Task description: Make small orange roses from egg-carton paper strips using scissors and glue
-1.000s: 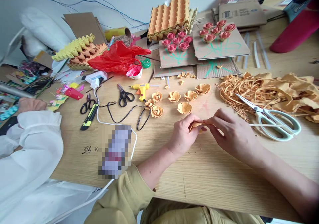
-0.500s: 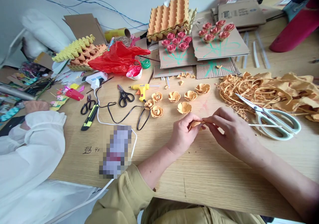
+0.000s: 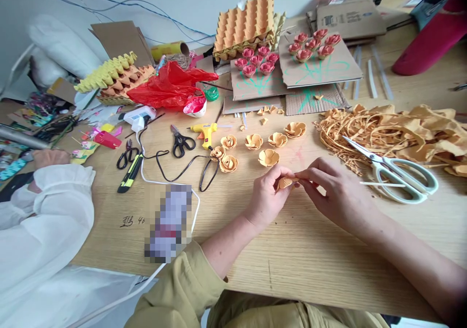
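Between my hands is a small orange flower piece point(image 3: 285, 183) of egg-carton pulp, partly covered by fingers. My left hand point(image 3: 269, 194) is closed round its left side. From the right, the thumb and fingertips of my right hand point(image 3: 330, 191) pinch its edge; a thin white stick point(image 3: 383, 184) shows beyond that hand, and I cannot tell whether the hand holds it. Just behind my left hand an open orange flower cup point(image 3: 269, 158) stands on the table. Several similar flowers lie farther back, some with curled centres, such as the orange rose point(image 3: 228, 163).
White-handled scissors point(image 3: 404, 177) lie right, against a heap of orange scraps point(image 3: 386, 133). A yellow glue gun point(image 3: 205, 132), black scissors point(image 3: 182, 141) and a box cutter point(image 3: 130, 173) are left. Pink flowers point(image 3: 256, 61) stand on cardboard behind. A co-worker's white sleeve point(image 3: 54, 211) rests at the left edge.
The flower piece has turned a little in my fingers, so that more of its ridged petal face shows. Both hands stay in nearly the same place.
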### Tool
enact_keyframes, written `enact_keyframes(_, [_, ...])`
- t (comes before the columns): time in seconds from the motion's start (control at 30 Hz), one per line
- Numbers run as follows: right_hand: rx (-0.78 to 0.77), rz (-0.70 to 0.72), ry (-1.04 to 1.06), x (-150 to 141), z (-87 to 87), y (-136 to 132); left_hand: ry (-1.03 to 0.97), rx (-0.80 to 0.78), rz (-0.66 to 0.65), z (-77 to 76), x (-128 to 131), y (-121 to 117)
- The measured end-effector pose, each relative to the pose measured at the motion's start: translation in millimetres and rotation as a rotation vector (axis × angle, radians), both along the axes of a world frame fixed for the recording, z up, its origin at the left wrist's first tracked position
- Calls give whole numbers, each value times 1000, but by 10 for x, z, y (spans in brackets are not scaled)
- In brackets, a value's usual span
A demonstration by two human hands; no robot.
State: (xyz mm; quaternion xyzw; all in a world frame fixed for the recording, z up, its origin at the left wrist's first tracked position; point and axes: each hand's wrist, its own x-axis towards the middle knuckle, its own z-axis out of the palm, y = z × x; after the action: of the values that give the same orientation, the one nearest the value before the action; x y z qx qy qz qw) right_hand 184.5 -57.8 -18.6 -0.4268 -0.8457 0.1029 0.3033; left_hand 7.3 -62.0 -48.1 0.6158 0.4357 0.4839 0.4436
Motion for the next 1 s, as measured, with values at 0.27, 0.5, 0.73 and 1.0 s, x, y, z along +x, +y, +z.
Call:
enact_keyframes(0.27, [133, -12, -113, 15, -18, -15, -147, -107, -30, -3, 42, 10])
enact_keyframes(0.5, [54, -14, -9, -10, 20, -12, -49, -7, 34, 6, 27, 4])
enact_keyframes(0.73, [40, -20, -21, 2, -22, -16, -60, -31, 15, -4, 27, 4])
enact_keyframes(1.0, [66, -7, 21, 3, 5, -11, -165, -66, 17, -19, 45, 9])
